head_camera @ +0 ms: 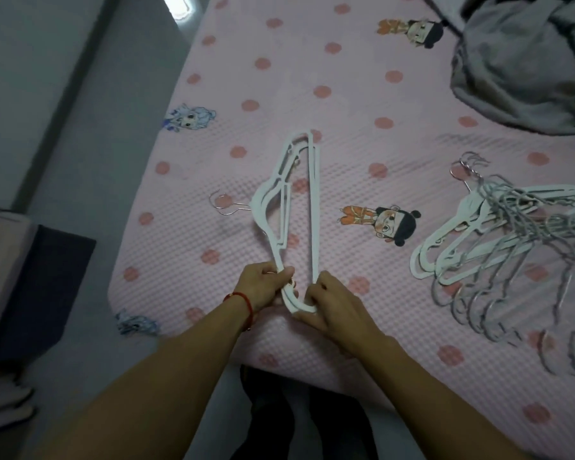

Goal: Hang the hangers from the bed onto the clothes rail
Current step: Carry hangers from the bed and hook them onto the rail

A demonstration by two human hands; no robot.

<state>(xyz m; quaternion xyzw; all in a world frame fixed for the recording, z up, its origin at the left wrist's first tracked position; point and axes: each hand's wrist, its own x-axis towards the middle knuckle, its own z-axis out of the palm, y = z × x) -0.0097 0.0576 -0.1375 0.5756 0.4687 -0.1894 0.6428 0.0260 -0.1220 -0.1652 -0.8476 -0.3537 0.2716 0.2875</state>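
A small stack of white plastic hangers (313,207) lies on the pink bed (362,94), metal hooks (224,204) pointing left. My left hand (263,287) pinches the stack's near end on its left side. My right hand (332,305) grips the same end from the right, fingers curled round the corner. A larger pile of white and grey hangers (512,257) lies spread at the right of the bed. No clothes rail is in view.
A crumpled grey blanket (525,61) sits at the bed's far right corner. Grey floor (63,111) runs along the bed's left side. A dark box or piece of furniture (37,287) stands at the left. My legs are below the bed's near edge.
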